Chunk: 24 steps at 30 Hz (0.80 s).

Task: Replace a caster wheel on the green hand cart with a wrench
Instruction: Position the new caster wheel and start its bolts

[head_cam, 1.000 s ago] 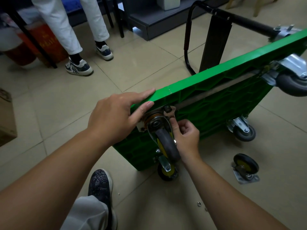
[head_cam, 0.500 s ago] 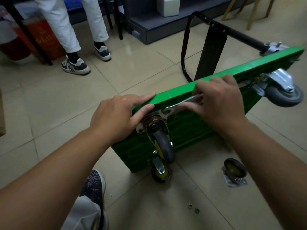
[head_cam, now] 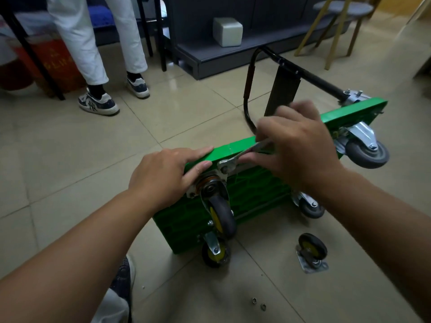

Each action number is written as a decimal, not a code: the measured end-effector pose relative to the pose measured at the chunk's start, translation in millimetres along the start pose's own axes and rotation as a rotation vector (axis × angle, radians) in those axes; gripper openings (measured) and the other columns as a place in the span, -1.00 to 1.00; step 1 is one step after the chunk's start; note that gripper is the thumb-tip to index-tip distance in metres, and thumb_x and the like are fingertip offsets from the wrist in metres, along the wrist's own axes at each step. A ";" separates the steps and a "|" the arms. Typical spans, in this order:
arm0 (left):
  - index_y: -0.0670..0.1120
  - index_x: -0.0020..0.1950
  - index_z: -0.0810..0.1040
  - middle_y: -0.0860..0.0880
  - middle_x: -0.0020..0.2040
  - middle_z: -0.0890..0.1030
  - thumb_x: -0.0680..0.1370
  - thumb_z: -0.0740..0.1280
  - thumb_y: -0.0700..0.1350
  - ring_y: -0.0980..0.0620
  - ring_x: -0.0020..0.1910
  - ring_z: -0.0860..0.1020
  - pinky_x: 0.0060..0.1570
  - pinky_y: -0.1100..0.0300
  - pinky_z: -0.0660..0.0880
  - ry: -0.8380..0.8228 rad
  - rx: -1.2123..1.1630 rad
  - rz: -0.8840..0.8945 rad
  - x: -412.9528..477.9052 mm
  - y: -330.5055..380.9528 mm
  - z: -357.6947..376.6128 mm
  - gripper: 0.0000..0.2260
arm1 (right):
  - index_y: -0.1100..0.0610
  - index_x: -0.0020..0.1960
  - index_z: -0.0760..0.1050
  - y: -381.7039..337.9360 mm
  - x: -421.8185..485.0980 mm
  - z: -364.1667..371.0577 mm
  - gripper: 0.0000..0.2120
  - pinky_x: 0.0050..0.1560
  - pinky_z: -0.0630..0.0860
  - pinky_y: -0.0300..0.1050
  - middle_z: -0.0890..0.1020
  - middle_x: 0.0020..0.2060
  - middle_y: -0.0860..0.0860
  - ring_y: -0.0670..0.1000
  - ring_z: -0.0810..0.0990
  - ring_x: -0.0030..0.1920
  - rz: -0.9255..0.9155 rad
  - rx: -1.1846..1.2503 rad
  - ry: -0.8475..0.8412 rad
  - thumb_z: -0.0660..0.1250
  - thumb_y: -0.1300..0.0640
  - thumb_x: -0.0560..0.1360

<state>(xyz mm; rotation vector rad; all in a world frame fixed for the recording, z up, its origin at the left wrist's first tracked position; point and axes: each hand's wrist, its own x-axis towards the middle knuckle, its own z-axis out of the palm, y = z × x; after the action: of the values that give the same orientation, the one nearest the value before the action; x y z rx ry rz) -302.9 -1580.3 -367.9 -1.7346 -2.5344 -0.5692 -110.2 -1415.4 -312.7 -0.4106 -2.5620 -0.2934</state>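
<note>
Head camera looks down past both forearms to the green hand cart (head_cam: 256,183). It stands tipped on one long edge on the tiled floor (head_cam: 70,159), its ribbed underside facing me and its black handle (head_cam: 314,78) stretched out on the far side.

I see the left hand (head_cam: 163,176) laid over the cart's top edge at the near corner. Its fingers are straight and rest on the rim just above the caster's mounting plate. The right hand (head_cam: 300,148), slightly blurred, is curled round the shaft of the wrench (head_cam: 242,156). The wrench's head sits on a bolt at the upper corner of that plate. The two hands are apart, with the wrench head between them.

Below the plate hangs the caster wheel (head_cam: 221,215), a dark tyre with a yellow hub. A second yellow-hubbed caster (head_cam: 215,254) sits at the cart's lower near corner, touching the floor. At the far end I make out a large grey wheel (head_cam: 366,155) up top and a smaller grey one (head_cam: 311,207) low down.

A loose caster (head_cam: 311,251) rests on its plate on the floor to the right of the cart, apart from it. Two small washers (head_cam: 253,300) lie on the tiles nearer me, and my own dark shoe (head_cam: 122,273) shows at the bottom. Further back a bystander (head_cam: 93,43) in white trousers and sneakers stands on the tiles.
</note>
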 end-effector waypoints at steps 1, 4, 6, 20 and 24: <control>0.45 0.45 0.36 0.19 0.33 0.61 0.59 0.05 0.36 -0.05 0.18 0.62 -0.07 0.07 0.48 -0.001 0.000 -0.002 0.0 -0.1 -0.3 -0.58 | 0.09 -0.14 0.52 -2.0 -11.2 2.8 -0.50 -0.01 0.40 -0.05 0.60 -0.23 -0.06 0.05 0.52 -0.12 0.219 0.240 0.025 0.40 -0.36 0.34; 0.46 0.45 0.35 0.20 0.33 0.61 0.60 0.08 0.34 -0.04 0.16 0.62 -0.07 0.07 0.48 0.005 -0.002 -0.002 -0.4 0.2 0.4 -0.60 | 0.16 -0.13 0.55 -22.0 -44.4 36.6 -0.53 -0.20 0.55 -0.13 0.63 -0.24 -0.01 -0.08 0.59 -0.21 0.864 0.993 0.188 0.48 -0.25 0.30; 0.47 0.44 0.34 0.20 0.32 0.61 0.58 0.05 0.37 -0.03 0.12 0.63 -0.11 0.10 0.46 0.015 -0.003 0.000 0.0 0.4 0.1 -0.58 | 0.22 -0.16 0.53 -37.9 -63.6 70.9 -0.55 -0.29 0.49 -0.17 0.60 -0.30 0.10 -0.05 0.53 -0.31 1.083 1.167 0.280 0.49 -0.18 0.31; 0.40 0.43 0.41 0.18 0.25 0.65 0.60 0.11 0.33 0.00 -0.01 0.65 -0.21 0.13 0.42 0.052 -0.036 0.030 -1.5 -2.5 2.5 -0.60 | 0.22 -0.21 0.50 -87.4 -78.2 161.3 -0.62 -0.34 0.43 -0.33 0.57 -0.36 0.03 -0.19 0.51 -0.39 1.208 1.393 0.339 0.50 -0.09 0.31; 0.39 0.45 0.41 0.18 0.26 0.65 0.63 0.14 0.29 0.01 -0.04 0.63 -0.24 0.15 0.34 0.054 -0.014 0.029 -1.1 -3.0 3.2 -0.62 | 0.27 -0.17 0.51 -81.9 -72.7 169.0 -0.60 -0.29 0.48 -0.30 0.60 -0.33 0.04 -0.15 0.57 -0.33 1.160 1.386 0.314 0.50 -0.06 0.33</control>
<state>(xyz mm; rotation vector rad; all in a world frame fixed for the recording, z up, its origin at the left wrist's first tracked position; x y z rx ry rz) -304.6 -1581.2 -371.9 -1.7327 -2.4718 -0.6252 -157.4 -1460.2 -503.3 -0.9853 -1.3180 1.5268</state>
